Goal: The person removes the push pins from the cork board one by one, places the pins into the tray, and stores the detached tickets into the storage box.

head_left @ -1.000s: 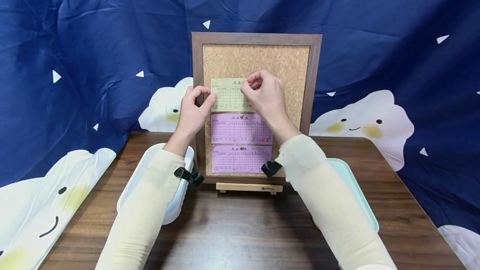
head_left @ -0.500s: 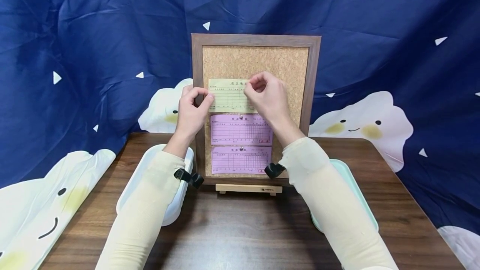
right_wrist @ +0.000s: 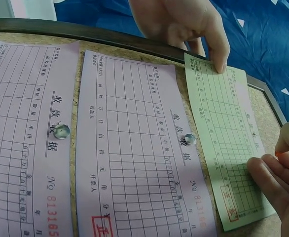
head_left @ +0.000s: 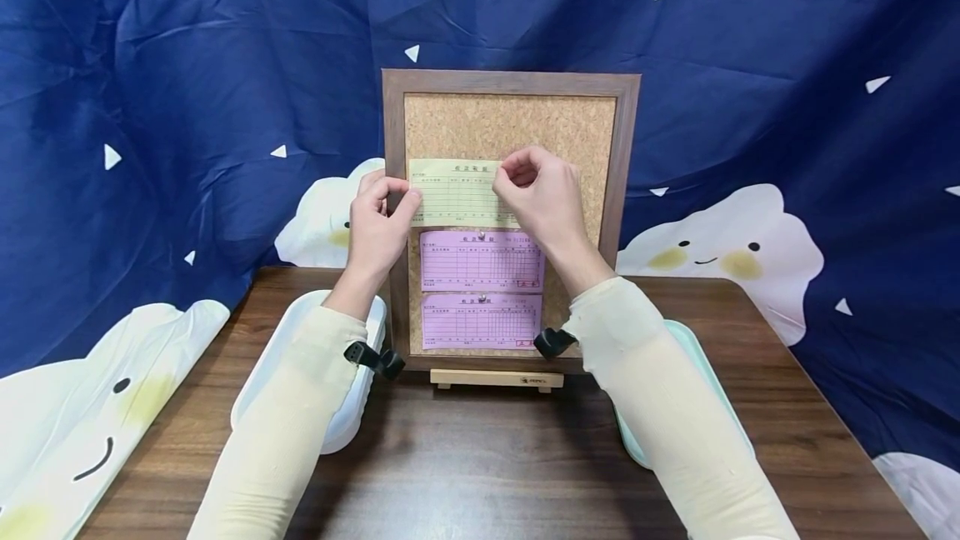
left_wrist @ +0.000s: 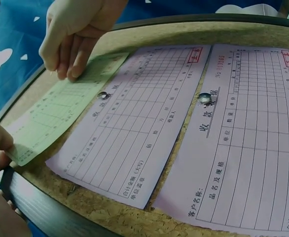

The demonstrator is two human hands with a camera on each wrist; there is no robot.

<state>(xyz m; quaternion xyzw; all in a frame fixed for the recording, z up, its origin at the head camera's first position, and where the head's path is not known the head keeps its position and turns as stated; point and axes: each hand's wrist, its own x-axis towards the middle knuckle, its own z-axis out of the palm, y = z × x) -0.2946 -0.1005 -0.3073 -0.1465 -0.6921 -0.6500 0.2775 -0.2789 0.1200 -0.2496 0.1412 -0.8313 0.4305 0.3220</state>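
My left hand (head_left: 377, 219) pinches the left edge of a green receipt slip (head_left: 450, 194), which lies against a framed corkboard (head_left: 517, 125). At the slip's upper right, my right hand (head_left: 547, 198) holds thumb and forefinger together; the right wrist view shows a small orange bit there, apparently a push pin (right_wrist: 277, 154), mostly hidden. The right hand's other fingers lie over the slip in that view. Two purple receipt slips, the upper (head_left: 468, 261) and the lower (head_left: 468, 323), hang below, each fixed by a clear-headed pin (right_wrist: 188, 140) at its top middle.
The corkboard leans upright on a small wooden stand (head_left: 495, 377) on the brown table (head_left: 480, 457). A white tub (head_left: 352, 427) stands by my left forearm. Partly under my right forearm lies a mint-green tray (head_left: 633, 440). A blue cloud-patterned cloth (head_left: 225, 40) hangs behind.
My left hand and the green slip have shifted left across the corkboard, close to the frame's left side. My right hand has moved slightly right. Both purple slips stay put.
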